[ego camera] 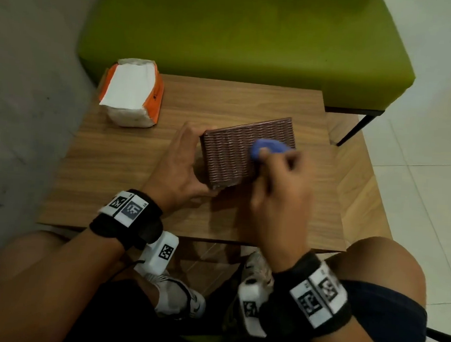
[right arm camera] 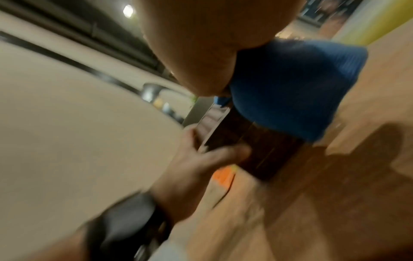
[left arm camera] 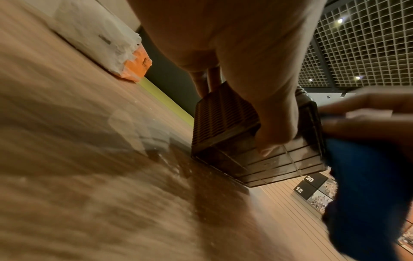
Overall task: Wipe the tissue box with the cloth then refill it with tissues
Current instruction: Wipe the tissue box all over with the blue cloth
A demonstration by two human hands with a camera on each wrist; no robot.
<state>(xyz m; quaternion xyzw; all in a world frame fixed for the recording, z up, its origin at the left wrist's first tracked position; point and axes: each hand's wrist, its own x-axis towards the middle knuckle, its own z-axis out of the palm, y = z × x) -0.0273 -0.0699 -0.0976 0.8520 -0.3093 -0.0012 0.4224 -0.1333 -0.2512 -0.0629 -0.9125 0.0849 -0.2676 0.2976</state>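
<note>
Wipe step in hand; refill not yet begun.

Tissue box (ego camera: 247,152): brown, woven-texture shell, tipped up on one long side near the middle of the table (ego camera: 128,164), broad face turned up toward me. My left hand (ego camera: 178,165) clamps its left end, thumb hooked over the near short face, fingers behind the far edge. My right hand (ego camera: 276,185) is closed on the blue cloth (ego camera: 270,148), bunched and pressed against the right part of the broad face. The hands work close together, one at each end of the box.

Handling, judged: the box looks rigid and light, probably hollow plastic. Ribbed weave gives good purchase but will trap dust in the grooves, so firm strokes along the ribs seem best. It stands on a narrow side and would tip or skid under the wipe without the end grip; hold by the short ends, clear of the face being cleaned. The cloth is soft and bunches easily.

Tissue pack (ego camera: 131,92): left of the box and beyond it, at the table's far left corner, orange wrapper open, white stack showing. Soft, crushable.

Hidden: the box's opening and underside are out of view. The right wrist view is motion-blurred; cloth contact there is likely but not crisp. Right fingertips are buried in the cloth.
</note>
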